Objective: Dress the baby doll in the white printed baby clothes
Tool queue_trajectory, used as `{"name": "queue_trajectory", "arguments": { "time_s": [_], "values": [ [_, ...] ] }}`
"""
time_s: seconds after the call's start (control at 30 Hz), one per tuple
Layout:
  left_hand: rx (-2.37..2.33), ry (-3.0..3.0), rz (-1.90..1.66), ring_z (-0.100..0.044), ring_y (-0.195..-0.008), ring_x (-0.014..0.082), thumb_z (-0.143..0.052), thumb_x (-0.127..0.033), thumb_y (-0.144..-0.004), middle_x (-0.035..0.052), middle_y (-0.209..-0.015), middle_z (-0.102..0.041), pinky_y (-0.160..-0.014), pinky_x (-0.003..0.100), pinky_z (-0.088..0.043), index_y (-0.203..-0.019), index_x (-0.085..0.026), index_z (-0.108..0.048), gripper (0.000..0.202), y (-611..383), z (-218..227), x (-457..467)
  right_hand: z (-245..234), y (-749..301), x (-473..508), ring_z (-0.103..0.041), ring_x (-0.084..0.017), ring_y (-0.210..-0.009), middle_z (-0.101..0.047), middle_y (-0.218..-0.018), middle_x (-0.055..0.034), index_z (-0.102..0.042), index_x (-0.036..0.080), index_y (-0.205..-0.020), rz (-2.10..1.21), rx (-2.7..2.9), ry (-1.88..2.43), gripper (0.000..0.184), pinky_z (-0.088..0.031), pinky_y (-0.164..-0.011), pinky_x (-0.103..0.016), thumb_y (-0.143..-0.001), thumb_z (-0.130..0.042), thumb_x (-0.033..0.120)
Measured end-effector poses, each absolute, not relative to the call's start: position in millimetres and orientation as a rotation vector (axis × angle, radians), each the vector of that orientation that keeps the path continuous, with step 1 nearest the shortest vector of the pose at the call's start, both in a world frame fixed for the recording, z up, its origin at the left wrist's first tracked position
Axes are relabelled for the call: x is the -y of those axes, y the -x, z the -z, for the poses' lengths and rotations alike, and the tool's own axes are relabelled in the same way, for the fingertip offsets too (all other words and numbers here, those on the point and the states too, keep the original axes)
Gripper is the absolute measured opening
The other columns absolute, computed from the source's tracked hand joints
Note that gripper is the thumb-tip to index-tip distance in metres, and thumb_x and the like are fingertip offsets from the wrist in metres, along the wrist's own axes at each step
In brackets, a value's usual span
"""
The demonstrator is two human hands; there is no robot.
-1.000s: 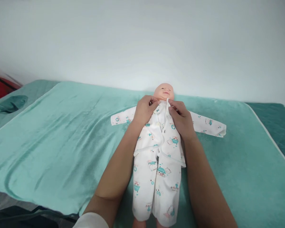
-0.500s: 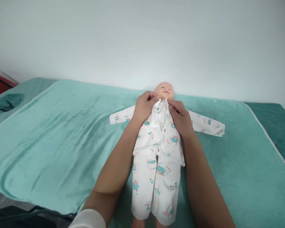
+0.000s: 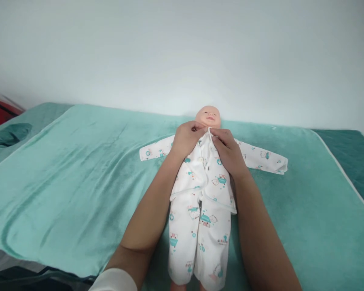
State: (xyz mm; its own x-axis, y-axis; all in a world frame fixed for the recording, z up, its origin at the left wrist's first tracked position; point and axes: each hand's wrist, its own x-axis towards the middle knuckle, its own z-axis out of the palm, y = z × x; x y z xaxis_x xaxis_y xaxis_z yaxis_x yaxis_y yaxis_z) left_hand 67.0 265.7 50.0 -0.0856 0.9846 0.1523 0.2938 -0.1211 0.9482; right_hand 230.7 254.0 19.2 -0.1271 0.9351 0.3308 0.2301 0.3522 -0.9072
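Observation:
A baby doll [image 3: 208,116] lies on its back, head away from me, its sleeves stretched out to both sides. It wears a white printed shirt [image 3: 188,178] and matching white trousers [image 3: 183,238]. At the doll's neck, my left hand [image 3: 186,137] pinches the left edge of the shirt's collar. Opposite it, my right hand [image 3: 228,147] grips the right collar edge. The two edges meet under the chin, fingertips nearly touching. Lower down, a button [image 3: 201,160] shows on the shirt front. My fingers hide the topmost fastening.
A light green cloth [image 3: 79,173] with soft creases spreads under the doll. Darker green padding [image 3: 342,149] shows at the right, and a round hollow [image 3: 10,135] at the far left. Behind stands a pale wall [image 3: 182,52]. Something red [image 3: 0,113] is at the left edge.
My hands have come closer together, bringing the two collar edges from apart to meeting under the doll's chin. The doll lies in the same place.

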Motion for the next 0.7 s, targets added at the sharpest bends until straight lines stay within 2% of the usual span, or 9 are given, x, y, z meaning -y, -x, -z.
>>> {"name": "queue_trajectory", "arguments": {
  "time_s": [0.2,0.4,0.57,0.7],
  "values": [
    [-1.290,-1.458,-1.221,-0.063,-0.080,0.0137,-0.070,-0.029,-0.082,0.0031,-0.087,-0.072,-0.077,0.027,-0.048,-0.083,-0.016,-0.068,0.013,-63.1,-45.8,-268.7,-18.9,-231.1,-255.5,-0.058,-0.019,-0.124,-0.062,-0.123,-0.0052,-0.072,0.027,-0.118,-0.856,1.632,1.062,0.030,-0.044,-0.115,-0.041,-0.095,-0.056,0.035],
    [-1.256,-1.493,-1.233,-0.061,-0.080,0.0138,-0.069,-0.031,-0.083,0.0029,-0.086,-0.071,-0.076,0.027,-0.048,-0.083,-0.017,-0.067,0.014,-63.8,-44.5,-269.5,-19.0,-230.7,-254.1,-0.060,-0.018,-0.111,-0.061,-0.123,-0.0051,-0.071,0.027,-0.120,-0.817,1.639,1.056,0.032,-0.049,-0.106,-0.040,-0.092,-0.058,0.035],
    [-1.299,-1.491,-1.228,-0.062,-0.080,0.0136,-0.066,-0.027,-0.085,0.0023,-0.086,-0.071,-0.077,0.028,-0.048,-0.083,-0.018,-0.066,0.009,-65.1,-46.9,-268.4,-19.3,-229.7,-252.9,-0.060,-0.017,-0.108,-0.061,-0.120,-0.0046,-0.072,0.028,-0.119,-0.789,1.643,1.062,0.031,-0.050,-0.103,-0.038,-0.092,-0.058,0.035],
    [-1.343,-1.514,-1.213,-0.061,-0.078,0.0137,-0.065,-0.034,-0.089,0.0017,-0.084,-0.070,-0.073,0.027,-0.047,-0.086,-0.019,-0.067,0.015,-67.2,-49.1,-265.9,-20.5,-228.7,-252.3,-0.060,-0.018,-0.107,-0.062,-0.115,-0.0046,-0.074,0.027,-0.115,-0.749,1.654,1.067,0.028,-0.049,-0.102,-0.038,-0.092,-0.058,0.033]
  ]
}}
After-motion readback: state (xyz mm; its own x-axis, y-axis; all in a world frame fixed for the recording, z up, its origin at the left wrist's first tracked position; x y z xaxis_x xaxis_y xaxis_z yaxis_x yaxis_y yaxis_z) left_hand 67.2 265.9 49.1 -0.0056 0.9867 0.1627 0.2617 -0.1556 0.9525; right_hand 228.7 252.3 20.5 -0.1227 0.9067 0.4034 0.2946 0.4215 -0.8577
